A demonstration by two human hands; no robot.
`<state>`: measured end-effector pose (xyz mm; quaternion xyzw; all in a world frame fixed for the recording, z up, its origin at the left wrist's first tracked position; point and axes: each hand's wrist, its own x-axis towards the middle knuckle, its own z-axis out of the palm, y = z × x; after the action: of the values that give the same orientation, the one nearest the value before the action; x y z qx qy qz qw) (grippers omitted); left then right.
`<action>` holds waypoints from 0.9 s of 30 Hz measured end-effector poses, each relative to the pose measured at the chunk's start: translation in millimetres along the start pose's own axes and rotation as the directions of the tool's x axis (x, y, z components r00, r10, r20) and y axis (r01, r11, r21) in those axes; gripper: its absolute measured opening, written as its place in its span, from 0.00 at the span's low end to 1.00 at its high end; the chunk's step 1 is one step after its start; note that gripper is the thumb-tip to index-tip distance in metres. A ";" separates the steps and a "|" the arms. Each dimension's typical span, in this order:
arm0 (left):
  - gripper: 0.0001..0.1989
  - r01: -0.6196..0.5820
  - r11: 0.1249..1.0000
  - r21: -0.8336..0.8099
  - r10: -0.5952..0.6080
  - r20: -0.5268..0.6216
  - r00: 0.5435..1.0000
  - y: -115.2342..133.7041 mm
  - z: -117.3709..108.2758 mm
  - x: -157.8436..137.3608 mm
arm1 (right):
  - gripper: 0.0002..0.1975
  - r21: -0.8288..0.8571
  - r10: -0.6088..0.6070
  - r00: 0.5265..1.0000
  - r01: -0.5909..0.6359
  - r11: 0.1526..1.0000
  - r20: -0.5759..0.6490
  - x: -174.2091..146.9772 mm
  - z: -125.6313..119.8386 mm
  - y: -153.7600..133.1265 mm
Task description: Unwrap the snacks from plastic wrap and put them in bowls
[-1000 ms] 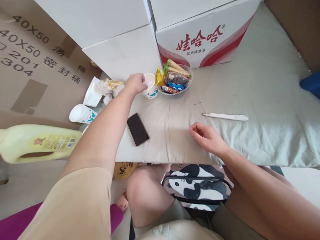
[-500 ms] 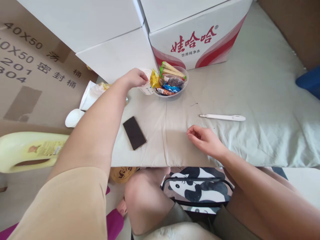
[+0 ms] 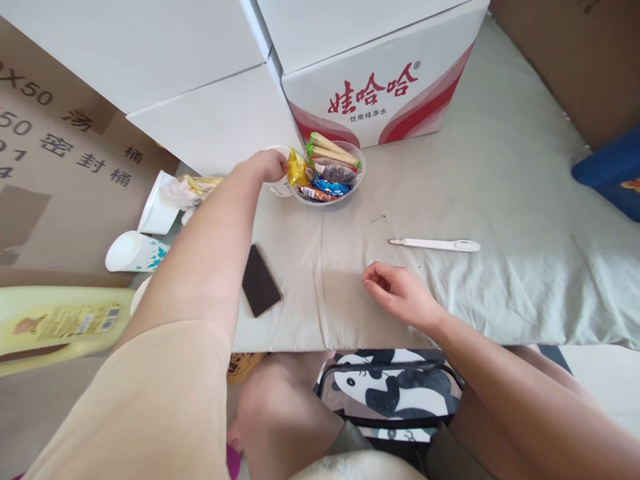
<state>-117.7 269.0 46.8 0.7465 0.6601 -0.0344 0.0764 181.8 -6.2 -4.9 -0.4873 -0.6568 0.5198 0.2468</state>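
White cartons (image 3: 200, 53) stand across the twelve o'clock side of the cloth-covered tabletop (image 3: 425, 187). My left grip (image 3: 270, 165) is out toward eleven o'clock, beside a white cup (image 3: 281, 191). Right at that grip's three o'clock lies the yellow packet (image 3: 297, 171), on the nine o'clock side of a clear bowl (image 3: 327, 202) of wrapped snacks (image 3: 335, 173); whether my fingers clasp it, I cannot tell. My right grip (image 3: 400, 293) is released, loosely curled, with a slim white tool (image 3: 435, 245) near its one o'clock.
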 end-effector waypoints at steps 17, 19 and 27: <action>0.23 -0.091 0.953 0.290 0.034 0.196 0.980 14.2 -12.5 -80.8 | 0.05 -0.014 -0.051 0.998 0.051 0.999 -0.031 0.0 3.9 2.0; 0.19 -0.089 0.947 0.308 0.040 0.161 0.986 20.0 -6.4 -85.7 | 0.05 -0.009 -0.062 0.996 0.062 0.998 -0.071 2.2 2.1 0.2; 0.20 -0.025 0.976 0.218 -0.003 0.128 0.992 1.0 -20.4 -121.8 | 0.06 0.014 -0.096 0.987 0.099 0.995 -0.128 11.8 -2.7 -6.2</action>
<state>-133.1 152.8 85.5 0.7502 0.6420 -0.1544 0.0358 176.9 5.6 -0.5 -0.4840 -0.6575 0.4818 0.3183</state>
